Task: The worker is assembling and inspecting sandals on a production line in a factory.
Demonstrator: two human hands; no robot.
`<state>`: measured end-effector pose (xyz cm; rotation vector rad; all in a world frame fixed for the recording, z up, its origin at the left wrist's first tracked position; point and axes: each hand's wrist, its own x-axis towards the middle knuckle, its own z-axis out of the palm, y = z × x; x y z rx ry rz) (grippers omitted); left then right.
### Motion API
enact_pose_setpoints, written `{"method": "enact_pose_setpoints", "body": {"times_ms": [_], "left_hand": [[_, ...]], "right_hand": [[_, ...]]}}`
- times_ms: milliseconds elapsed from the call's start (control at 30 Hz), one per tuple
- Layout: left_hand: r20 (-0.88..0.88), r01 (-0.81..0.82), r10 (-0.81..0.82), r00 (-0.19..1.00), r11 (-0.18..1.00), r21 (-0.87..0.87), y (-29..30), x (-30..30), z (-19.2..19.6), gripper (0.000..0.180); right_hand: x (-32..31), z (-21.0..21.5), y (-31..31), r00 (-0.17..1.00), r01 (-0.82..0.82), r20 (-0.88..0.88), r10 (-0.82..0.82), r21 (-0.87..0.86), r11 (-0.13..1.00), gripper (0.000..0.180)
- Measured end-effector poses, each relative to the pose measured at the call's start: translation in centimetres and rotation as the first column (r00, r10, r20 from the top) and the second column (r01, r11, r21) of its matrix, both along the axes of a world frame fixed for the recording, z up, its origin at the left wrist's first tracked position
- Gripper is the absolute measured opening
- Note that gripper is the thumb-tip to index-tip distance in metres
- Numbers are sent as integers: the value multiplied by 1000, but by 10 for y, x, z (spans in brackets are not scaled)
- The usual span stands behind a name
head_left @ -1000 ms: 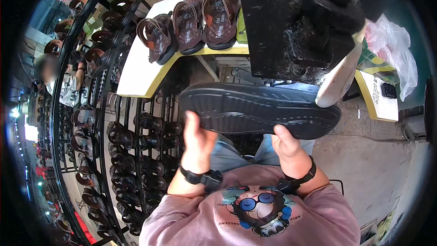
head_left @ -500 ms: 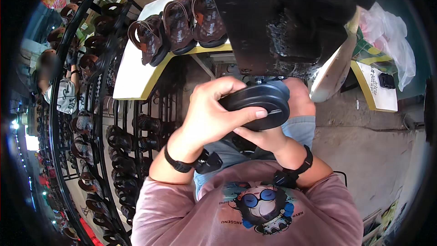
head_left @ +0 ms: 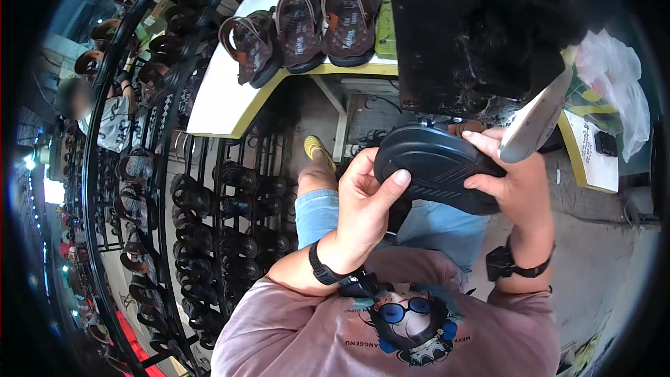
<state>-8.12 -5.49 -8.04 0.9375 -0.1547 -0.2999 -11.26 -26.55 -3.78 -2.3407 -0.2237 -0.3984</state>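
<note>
Both my hands hold a black sandal (head_left: 443,178) tilted up, its ridged sole turned toward me and its far edge against the underside of a dark machine head (head_left: 474,35). My left hand (head_left: 366,199) grips its left end, thumb on the sole and fingers mostly hidden behind. At the other end my right hand (head_left: 516,178) is closed round the edge, thumb on the sole. The sandal's upper side is hidden. What part of the machine meets it is too small to make out.
Three brown sandals stand on a white table (head_left: 216,105) with a yellow edge, beside a green item (head_left: 385,31). Black racks (head_left: 91,139) full of sandals fill the left, with another person (head_left: 115,122) beyond. A pale curved part (head_left: 537,112) juts from the machine, near a plastic bag (head_left: 614,77).
The sandal has turned so that its sole faces me more fully. My right hand has moved from under it to its right end; my left hand has shifted right. The whole view has shifted slightly.
</note>
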Motion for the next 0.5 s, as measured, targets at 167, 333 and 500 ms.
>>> {"method": "enact_pose_setpoints", "body": {"times_ms": [167,333,500], "left_hand": [[40,-46,45,998,999,11,19,12,12,29],[514,-420,96,852,710,565,68,27,43,36],[943,-931,148,300,261,255,168,36,49,39]], "right_hand": [[15,28,23,990,-117,-79,114,-37,992,43],[19,-52,47,982,-44,-163,94,285,957,49],[19,-136,27,944,225,-325,-49,530,818,34]]}}
